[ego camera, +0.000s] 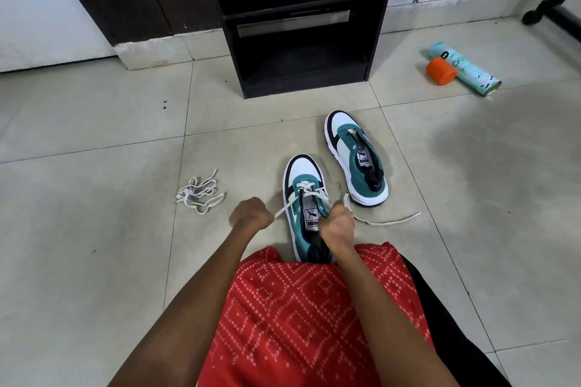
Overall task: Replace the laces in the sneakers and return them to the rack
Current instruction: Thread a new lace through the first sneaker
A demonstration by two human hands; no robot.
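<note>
White flat lace [284,210], teal sneaker [306,214], left hand [251,214] and right hand [336,226] fingers clamped on lace

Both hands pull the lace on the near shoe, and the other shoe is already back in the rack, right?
No. The head view shows the other shoe on the floor in front of the rack, not in it. The left hand and right hand do pull the lace on the near shoe.

near sneaker tongue [311,219]: PUMA | far sneaker tongue [363,159]: PUMA (sideways) | spray can [467,70]: perhaps "de"
</note>
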